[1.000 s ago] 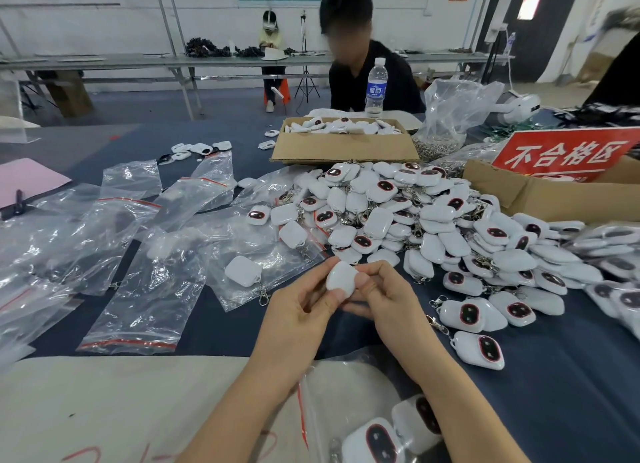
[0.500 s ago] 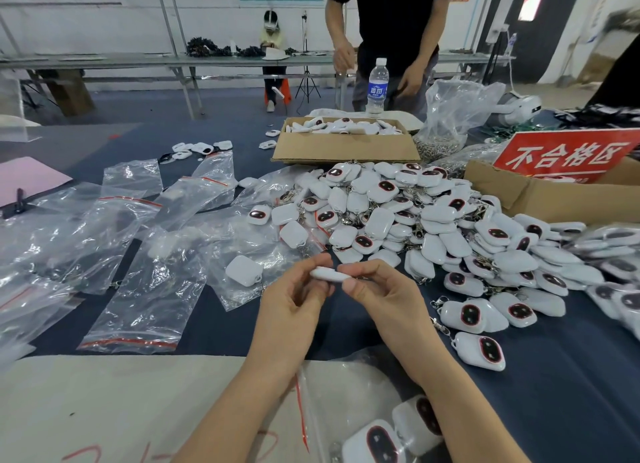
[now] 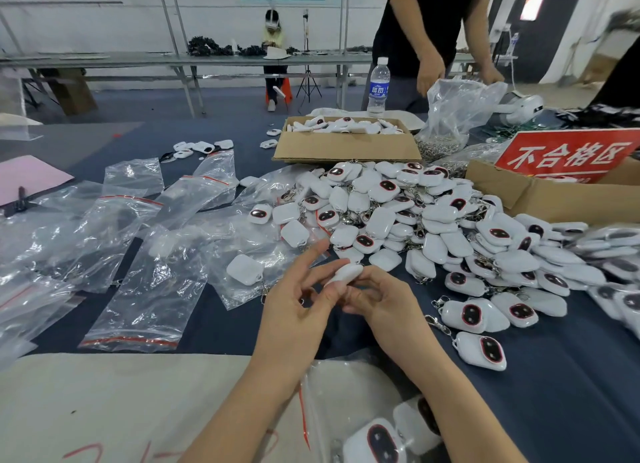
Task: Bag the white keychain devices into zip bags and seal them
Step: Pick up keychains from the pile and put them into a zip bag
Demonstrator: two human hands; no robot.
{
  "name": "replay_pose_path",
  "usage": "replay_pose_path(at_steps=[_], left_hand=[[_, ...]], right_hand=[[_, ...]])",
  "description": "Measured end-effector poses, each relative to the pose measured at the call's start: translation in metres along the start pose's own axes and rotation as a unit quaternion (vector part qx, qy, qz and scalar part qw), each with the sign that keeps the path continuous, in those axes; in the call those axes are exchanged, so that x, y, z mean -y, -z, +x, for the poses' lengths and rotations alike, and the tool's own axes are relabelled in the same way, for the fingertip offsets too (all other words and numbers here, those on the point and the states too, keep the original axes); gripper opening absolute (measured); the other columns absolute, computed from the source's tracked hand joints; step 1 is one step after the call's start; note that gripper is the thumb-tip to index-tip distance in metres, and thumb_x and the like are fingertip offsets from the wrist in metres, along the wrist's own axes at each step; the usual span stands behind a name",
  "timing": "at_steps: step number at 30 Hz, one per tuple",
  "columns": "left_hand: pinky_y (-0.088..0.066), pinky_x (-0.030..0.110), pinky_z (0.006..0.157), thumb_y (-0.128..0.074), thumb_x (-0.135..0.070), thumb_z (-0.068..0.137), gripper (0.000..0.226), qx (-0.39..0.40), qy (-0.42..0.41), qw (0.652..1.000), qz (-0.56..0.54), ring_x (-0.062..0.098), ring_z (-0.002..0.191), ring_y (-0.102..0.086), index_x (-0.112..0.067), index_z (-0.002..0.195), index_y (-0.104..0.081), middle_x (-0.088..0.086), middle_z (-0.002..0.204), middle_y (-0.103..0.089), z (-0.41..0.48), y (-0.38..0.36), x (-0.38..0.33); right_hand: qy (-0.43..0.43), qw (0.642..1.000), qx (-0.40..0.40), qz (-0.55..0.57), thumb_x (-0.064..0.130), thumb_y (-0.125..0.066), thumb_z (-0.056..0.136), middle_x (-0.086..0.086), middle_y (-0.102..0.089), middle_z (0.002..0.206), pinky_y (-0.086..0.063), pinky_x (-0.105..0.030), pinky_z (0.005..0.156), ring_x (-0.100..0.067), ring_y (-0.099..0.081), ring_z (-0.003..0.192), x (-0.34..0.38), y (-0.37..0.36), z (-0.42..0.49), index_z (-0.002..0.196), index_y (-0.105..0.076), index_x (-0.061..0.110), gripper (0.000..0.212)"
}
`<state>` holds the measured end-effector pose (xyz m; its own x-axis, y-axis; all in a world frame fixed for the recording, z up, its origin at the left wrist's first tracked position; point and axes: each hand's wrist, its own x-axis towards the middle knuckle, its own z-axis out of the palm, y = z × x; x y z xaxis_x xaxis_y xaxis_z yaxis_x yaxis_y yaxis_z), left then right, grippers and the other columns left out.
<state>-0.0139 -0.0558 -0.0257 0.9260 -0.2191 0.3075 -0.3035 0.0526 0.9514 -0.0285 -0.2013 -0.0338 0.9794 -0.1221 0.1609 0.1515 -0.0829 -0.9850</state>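
Both hands meet low over the near middle of the table: left hand (image 3: 294, 312) and right hand (image 3: 382, 300) hold one white keychain device (image 3: 344, 274) between them, above the blue cloth (image 3: 571, 393) and just short of the loose pile (image 3: 433, 220).

Change noted: a second ago the device showed its broad side to the camera. Half a second ago it was edge-on. Now it sits tilted, long axis running up and to the right. It has been rolled in the fingers, not carried toward a bag.

Reading: probably an inspection turn, so bagging of this unit has not begun.

Left grip: thumb under the device's near end, one finger along its side, index finger (image 3: 310, 260) lifted off and held straight. Right grip: fingers curled round the far end. This unit's keyring is not visible.

Empty zip bags (image 3: 145, 289) lie flat to the left, near the hands but apart from them. A filled bag (image 3: 346, 410) lies at the near edge between the forearms.

Next, likely: free one hand for a bag.
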Motion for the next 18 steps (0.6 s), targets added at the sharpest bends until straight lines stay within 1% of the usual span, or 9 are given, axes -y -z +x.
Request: replay_pose_path(at_steps=[2, 4, 7, 9, 11, 12, 15, 16, 18], left_hand=[[-0.049, 0.01, 0.088, -0.068, -0.015, 0.096, 0.044, -0.003, 0.002, 1.0, 0.002, 0.003, 0.113, -0.066, -0.037, 0.133, -0.058, -0.015, 0.114, -0.075, 0.001, 0.0, -0.001], [-0.05, 0.012, 0.087, -0.068, -0.023, 0.096, 0.036, -0.008, 0.005, 1.0, 0.019, 0.002, 0.109, -0.067, -0.039, 0.127, -0.062, -0.019, 0.113, -0.074, 0.001, 0.0, 0.0], [-0.053, 0.022, 0.081, -0.066, -0.032, 0.097, 0.019, -0.004, 0.0, 0.997, 0.071, 0.007, 0.093, -0.07, -0.042, 0.113, -0.068, -0.019, 0.106, -0.074, 0.003, 0.0, 0.002], [-0.054, 0.024, 0.078, -0.062, -0.033, 0.097, 0.016, -0.016, -0.016, 0.997, 0.074, 0.009, 0.086, -0.069, -0.037, 0.11, -0.069, -0.015, 0.1, -0.074, 0.002, 0.0, 0.0], [-0.054, 0.022, 0.079, -0.059, -0.032, 0.1, 0.014, -0.053, -0.024, 0.997, 0.045, 0.008, 0.088, -0.071, -0.034, 0.112, -0.067, -0.011, 0.099, -0.076, 0.0, 0.002, -0.006], [-0.055, 0.02, 0.077, -0.057, -0.03, 0.103, 0.014, -0.074, -0.018, 0.997, 0.018, 0.009, 0.084, -0.071, -0.032, 0.113, -0.066, -0.008, 0.096, -0.076, -0.002, 0.005, -0.011], [-0.054, 0.017, 0.062, -0.052, -0.028, 0.104, 0.016, -0.102, 0.023, 0.994, -0.007, 0.011, 0.06, -0.067, -0.031, 0.112, -0.065, -0.004, 0.081, -0.075, -0.009, 0.023, -0.023], [-0.055, 0.017, 0.061, -0.053, -0.026, 0.104, 0.017, -0.097, 0.037, 0.995, 0.003, 0.01, 0.059, -0.066, -0.032, 0.111, -0.066, -0.004, 0.078, -0.074, -0.014, 0.03, -0.025], [-0.054, 0.016, 0.065, -0.057, -0.016, 0.101, 0.021, -0.071, 0.065, 0.995, 0.019, 0.009, 0.065, -0.068, -0.031, 0.107, -0.071, -0.004, 0.08, -0.075, -0.029, 0.044, -0.027]], right_hand=[[0.005, 1.0, -0.001, 0.001, 0.011, -0.068, 0.094, 0.007, -0.076, 0.094, -0.056, -0.02, 0.074, -0.009, -0.073, 0.087, 0.0, 0.0, 0.0, 0.089, -0.073, 0.039, 0.029], [0.009, 1.0, -0.002, -0.004, 0.01, -0.068, 0.094, 0.009, -0.076, 0.092, -0.056, -0.02, 0.072, -0.007, -0.073, 0.086, 0.0, 0.0, 0.0, 0.087, -0.073, 0.042, 0.033], [0.017, 1.0, -0.005, -0.008, 0.012, -0.068, 0.094, 0.011, -0.076, 0.088, -0.056, -0.019, 0.07, -0.004, -0.072, 0.082, 0.001, 0.0, 0.001, 0.085, -0.072, 0.046, 0.036], [0.021, 1.0, -0.003, -0.013, 0.015, -0.069, 0.094, 0.009, -0.076, 0.086, -0.057, -0.02, 0.071, -0.005, -0.072, 0.081, 0.002, -0.002, 0.001, 0.085, -0.073, 0.043, 0.029], [0.027, 0.999, -0.003, -0.038, 0.022, -0.067, 0.096, 0.008, -0.076, 0.087, -0.059, -0.026, 0.075, -0.01, -0.073, 0.08, 0.003, -0.003, -0.001, 0.088, -0.073, 0.039, 0.02], [0.031, 0.998, -0.001, -0.059, 0.025, -0.065, 0.097, 0.009, -0.076, 0.089, -0.06, -0.03, 0.078, -0.011, -0.073, 0.081, 0.005, -0.002, -0.002, 0.089, -0.072, 0.038, 0.017], [0.034, 0.991, 0.019, -0.13, 0.031, -0.063, 0.097, 0.01, -0.075, 0.093, -0.058, -0.038, 0.087, -0.011, -0.072, 0.084, 0.016, 0.003, -0.006, 0.095, -0.071, 0.04, 0.012], [0.033, 0.987, 0.036, -0.151, 0.033, -0.063, 0.097, 0.01, -0.075, 0.093, -0.058, -0.038, 0.088, -0.01, -0.071, 0.085, 0.021, 0.006, -0.008, 0.096, -0.071, 0.042, 0.012], [0.044, 0.975, 0.096, -0.196, 0.028, -0.062, 0.098, 0.018, -0.072, 0.092, -0.057, -0.028, 0.081, -0.006, -0.067, 0.083, 0.034, 0.008, -0.013, 0.1, -0.07, 0.046, 0.02]])
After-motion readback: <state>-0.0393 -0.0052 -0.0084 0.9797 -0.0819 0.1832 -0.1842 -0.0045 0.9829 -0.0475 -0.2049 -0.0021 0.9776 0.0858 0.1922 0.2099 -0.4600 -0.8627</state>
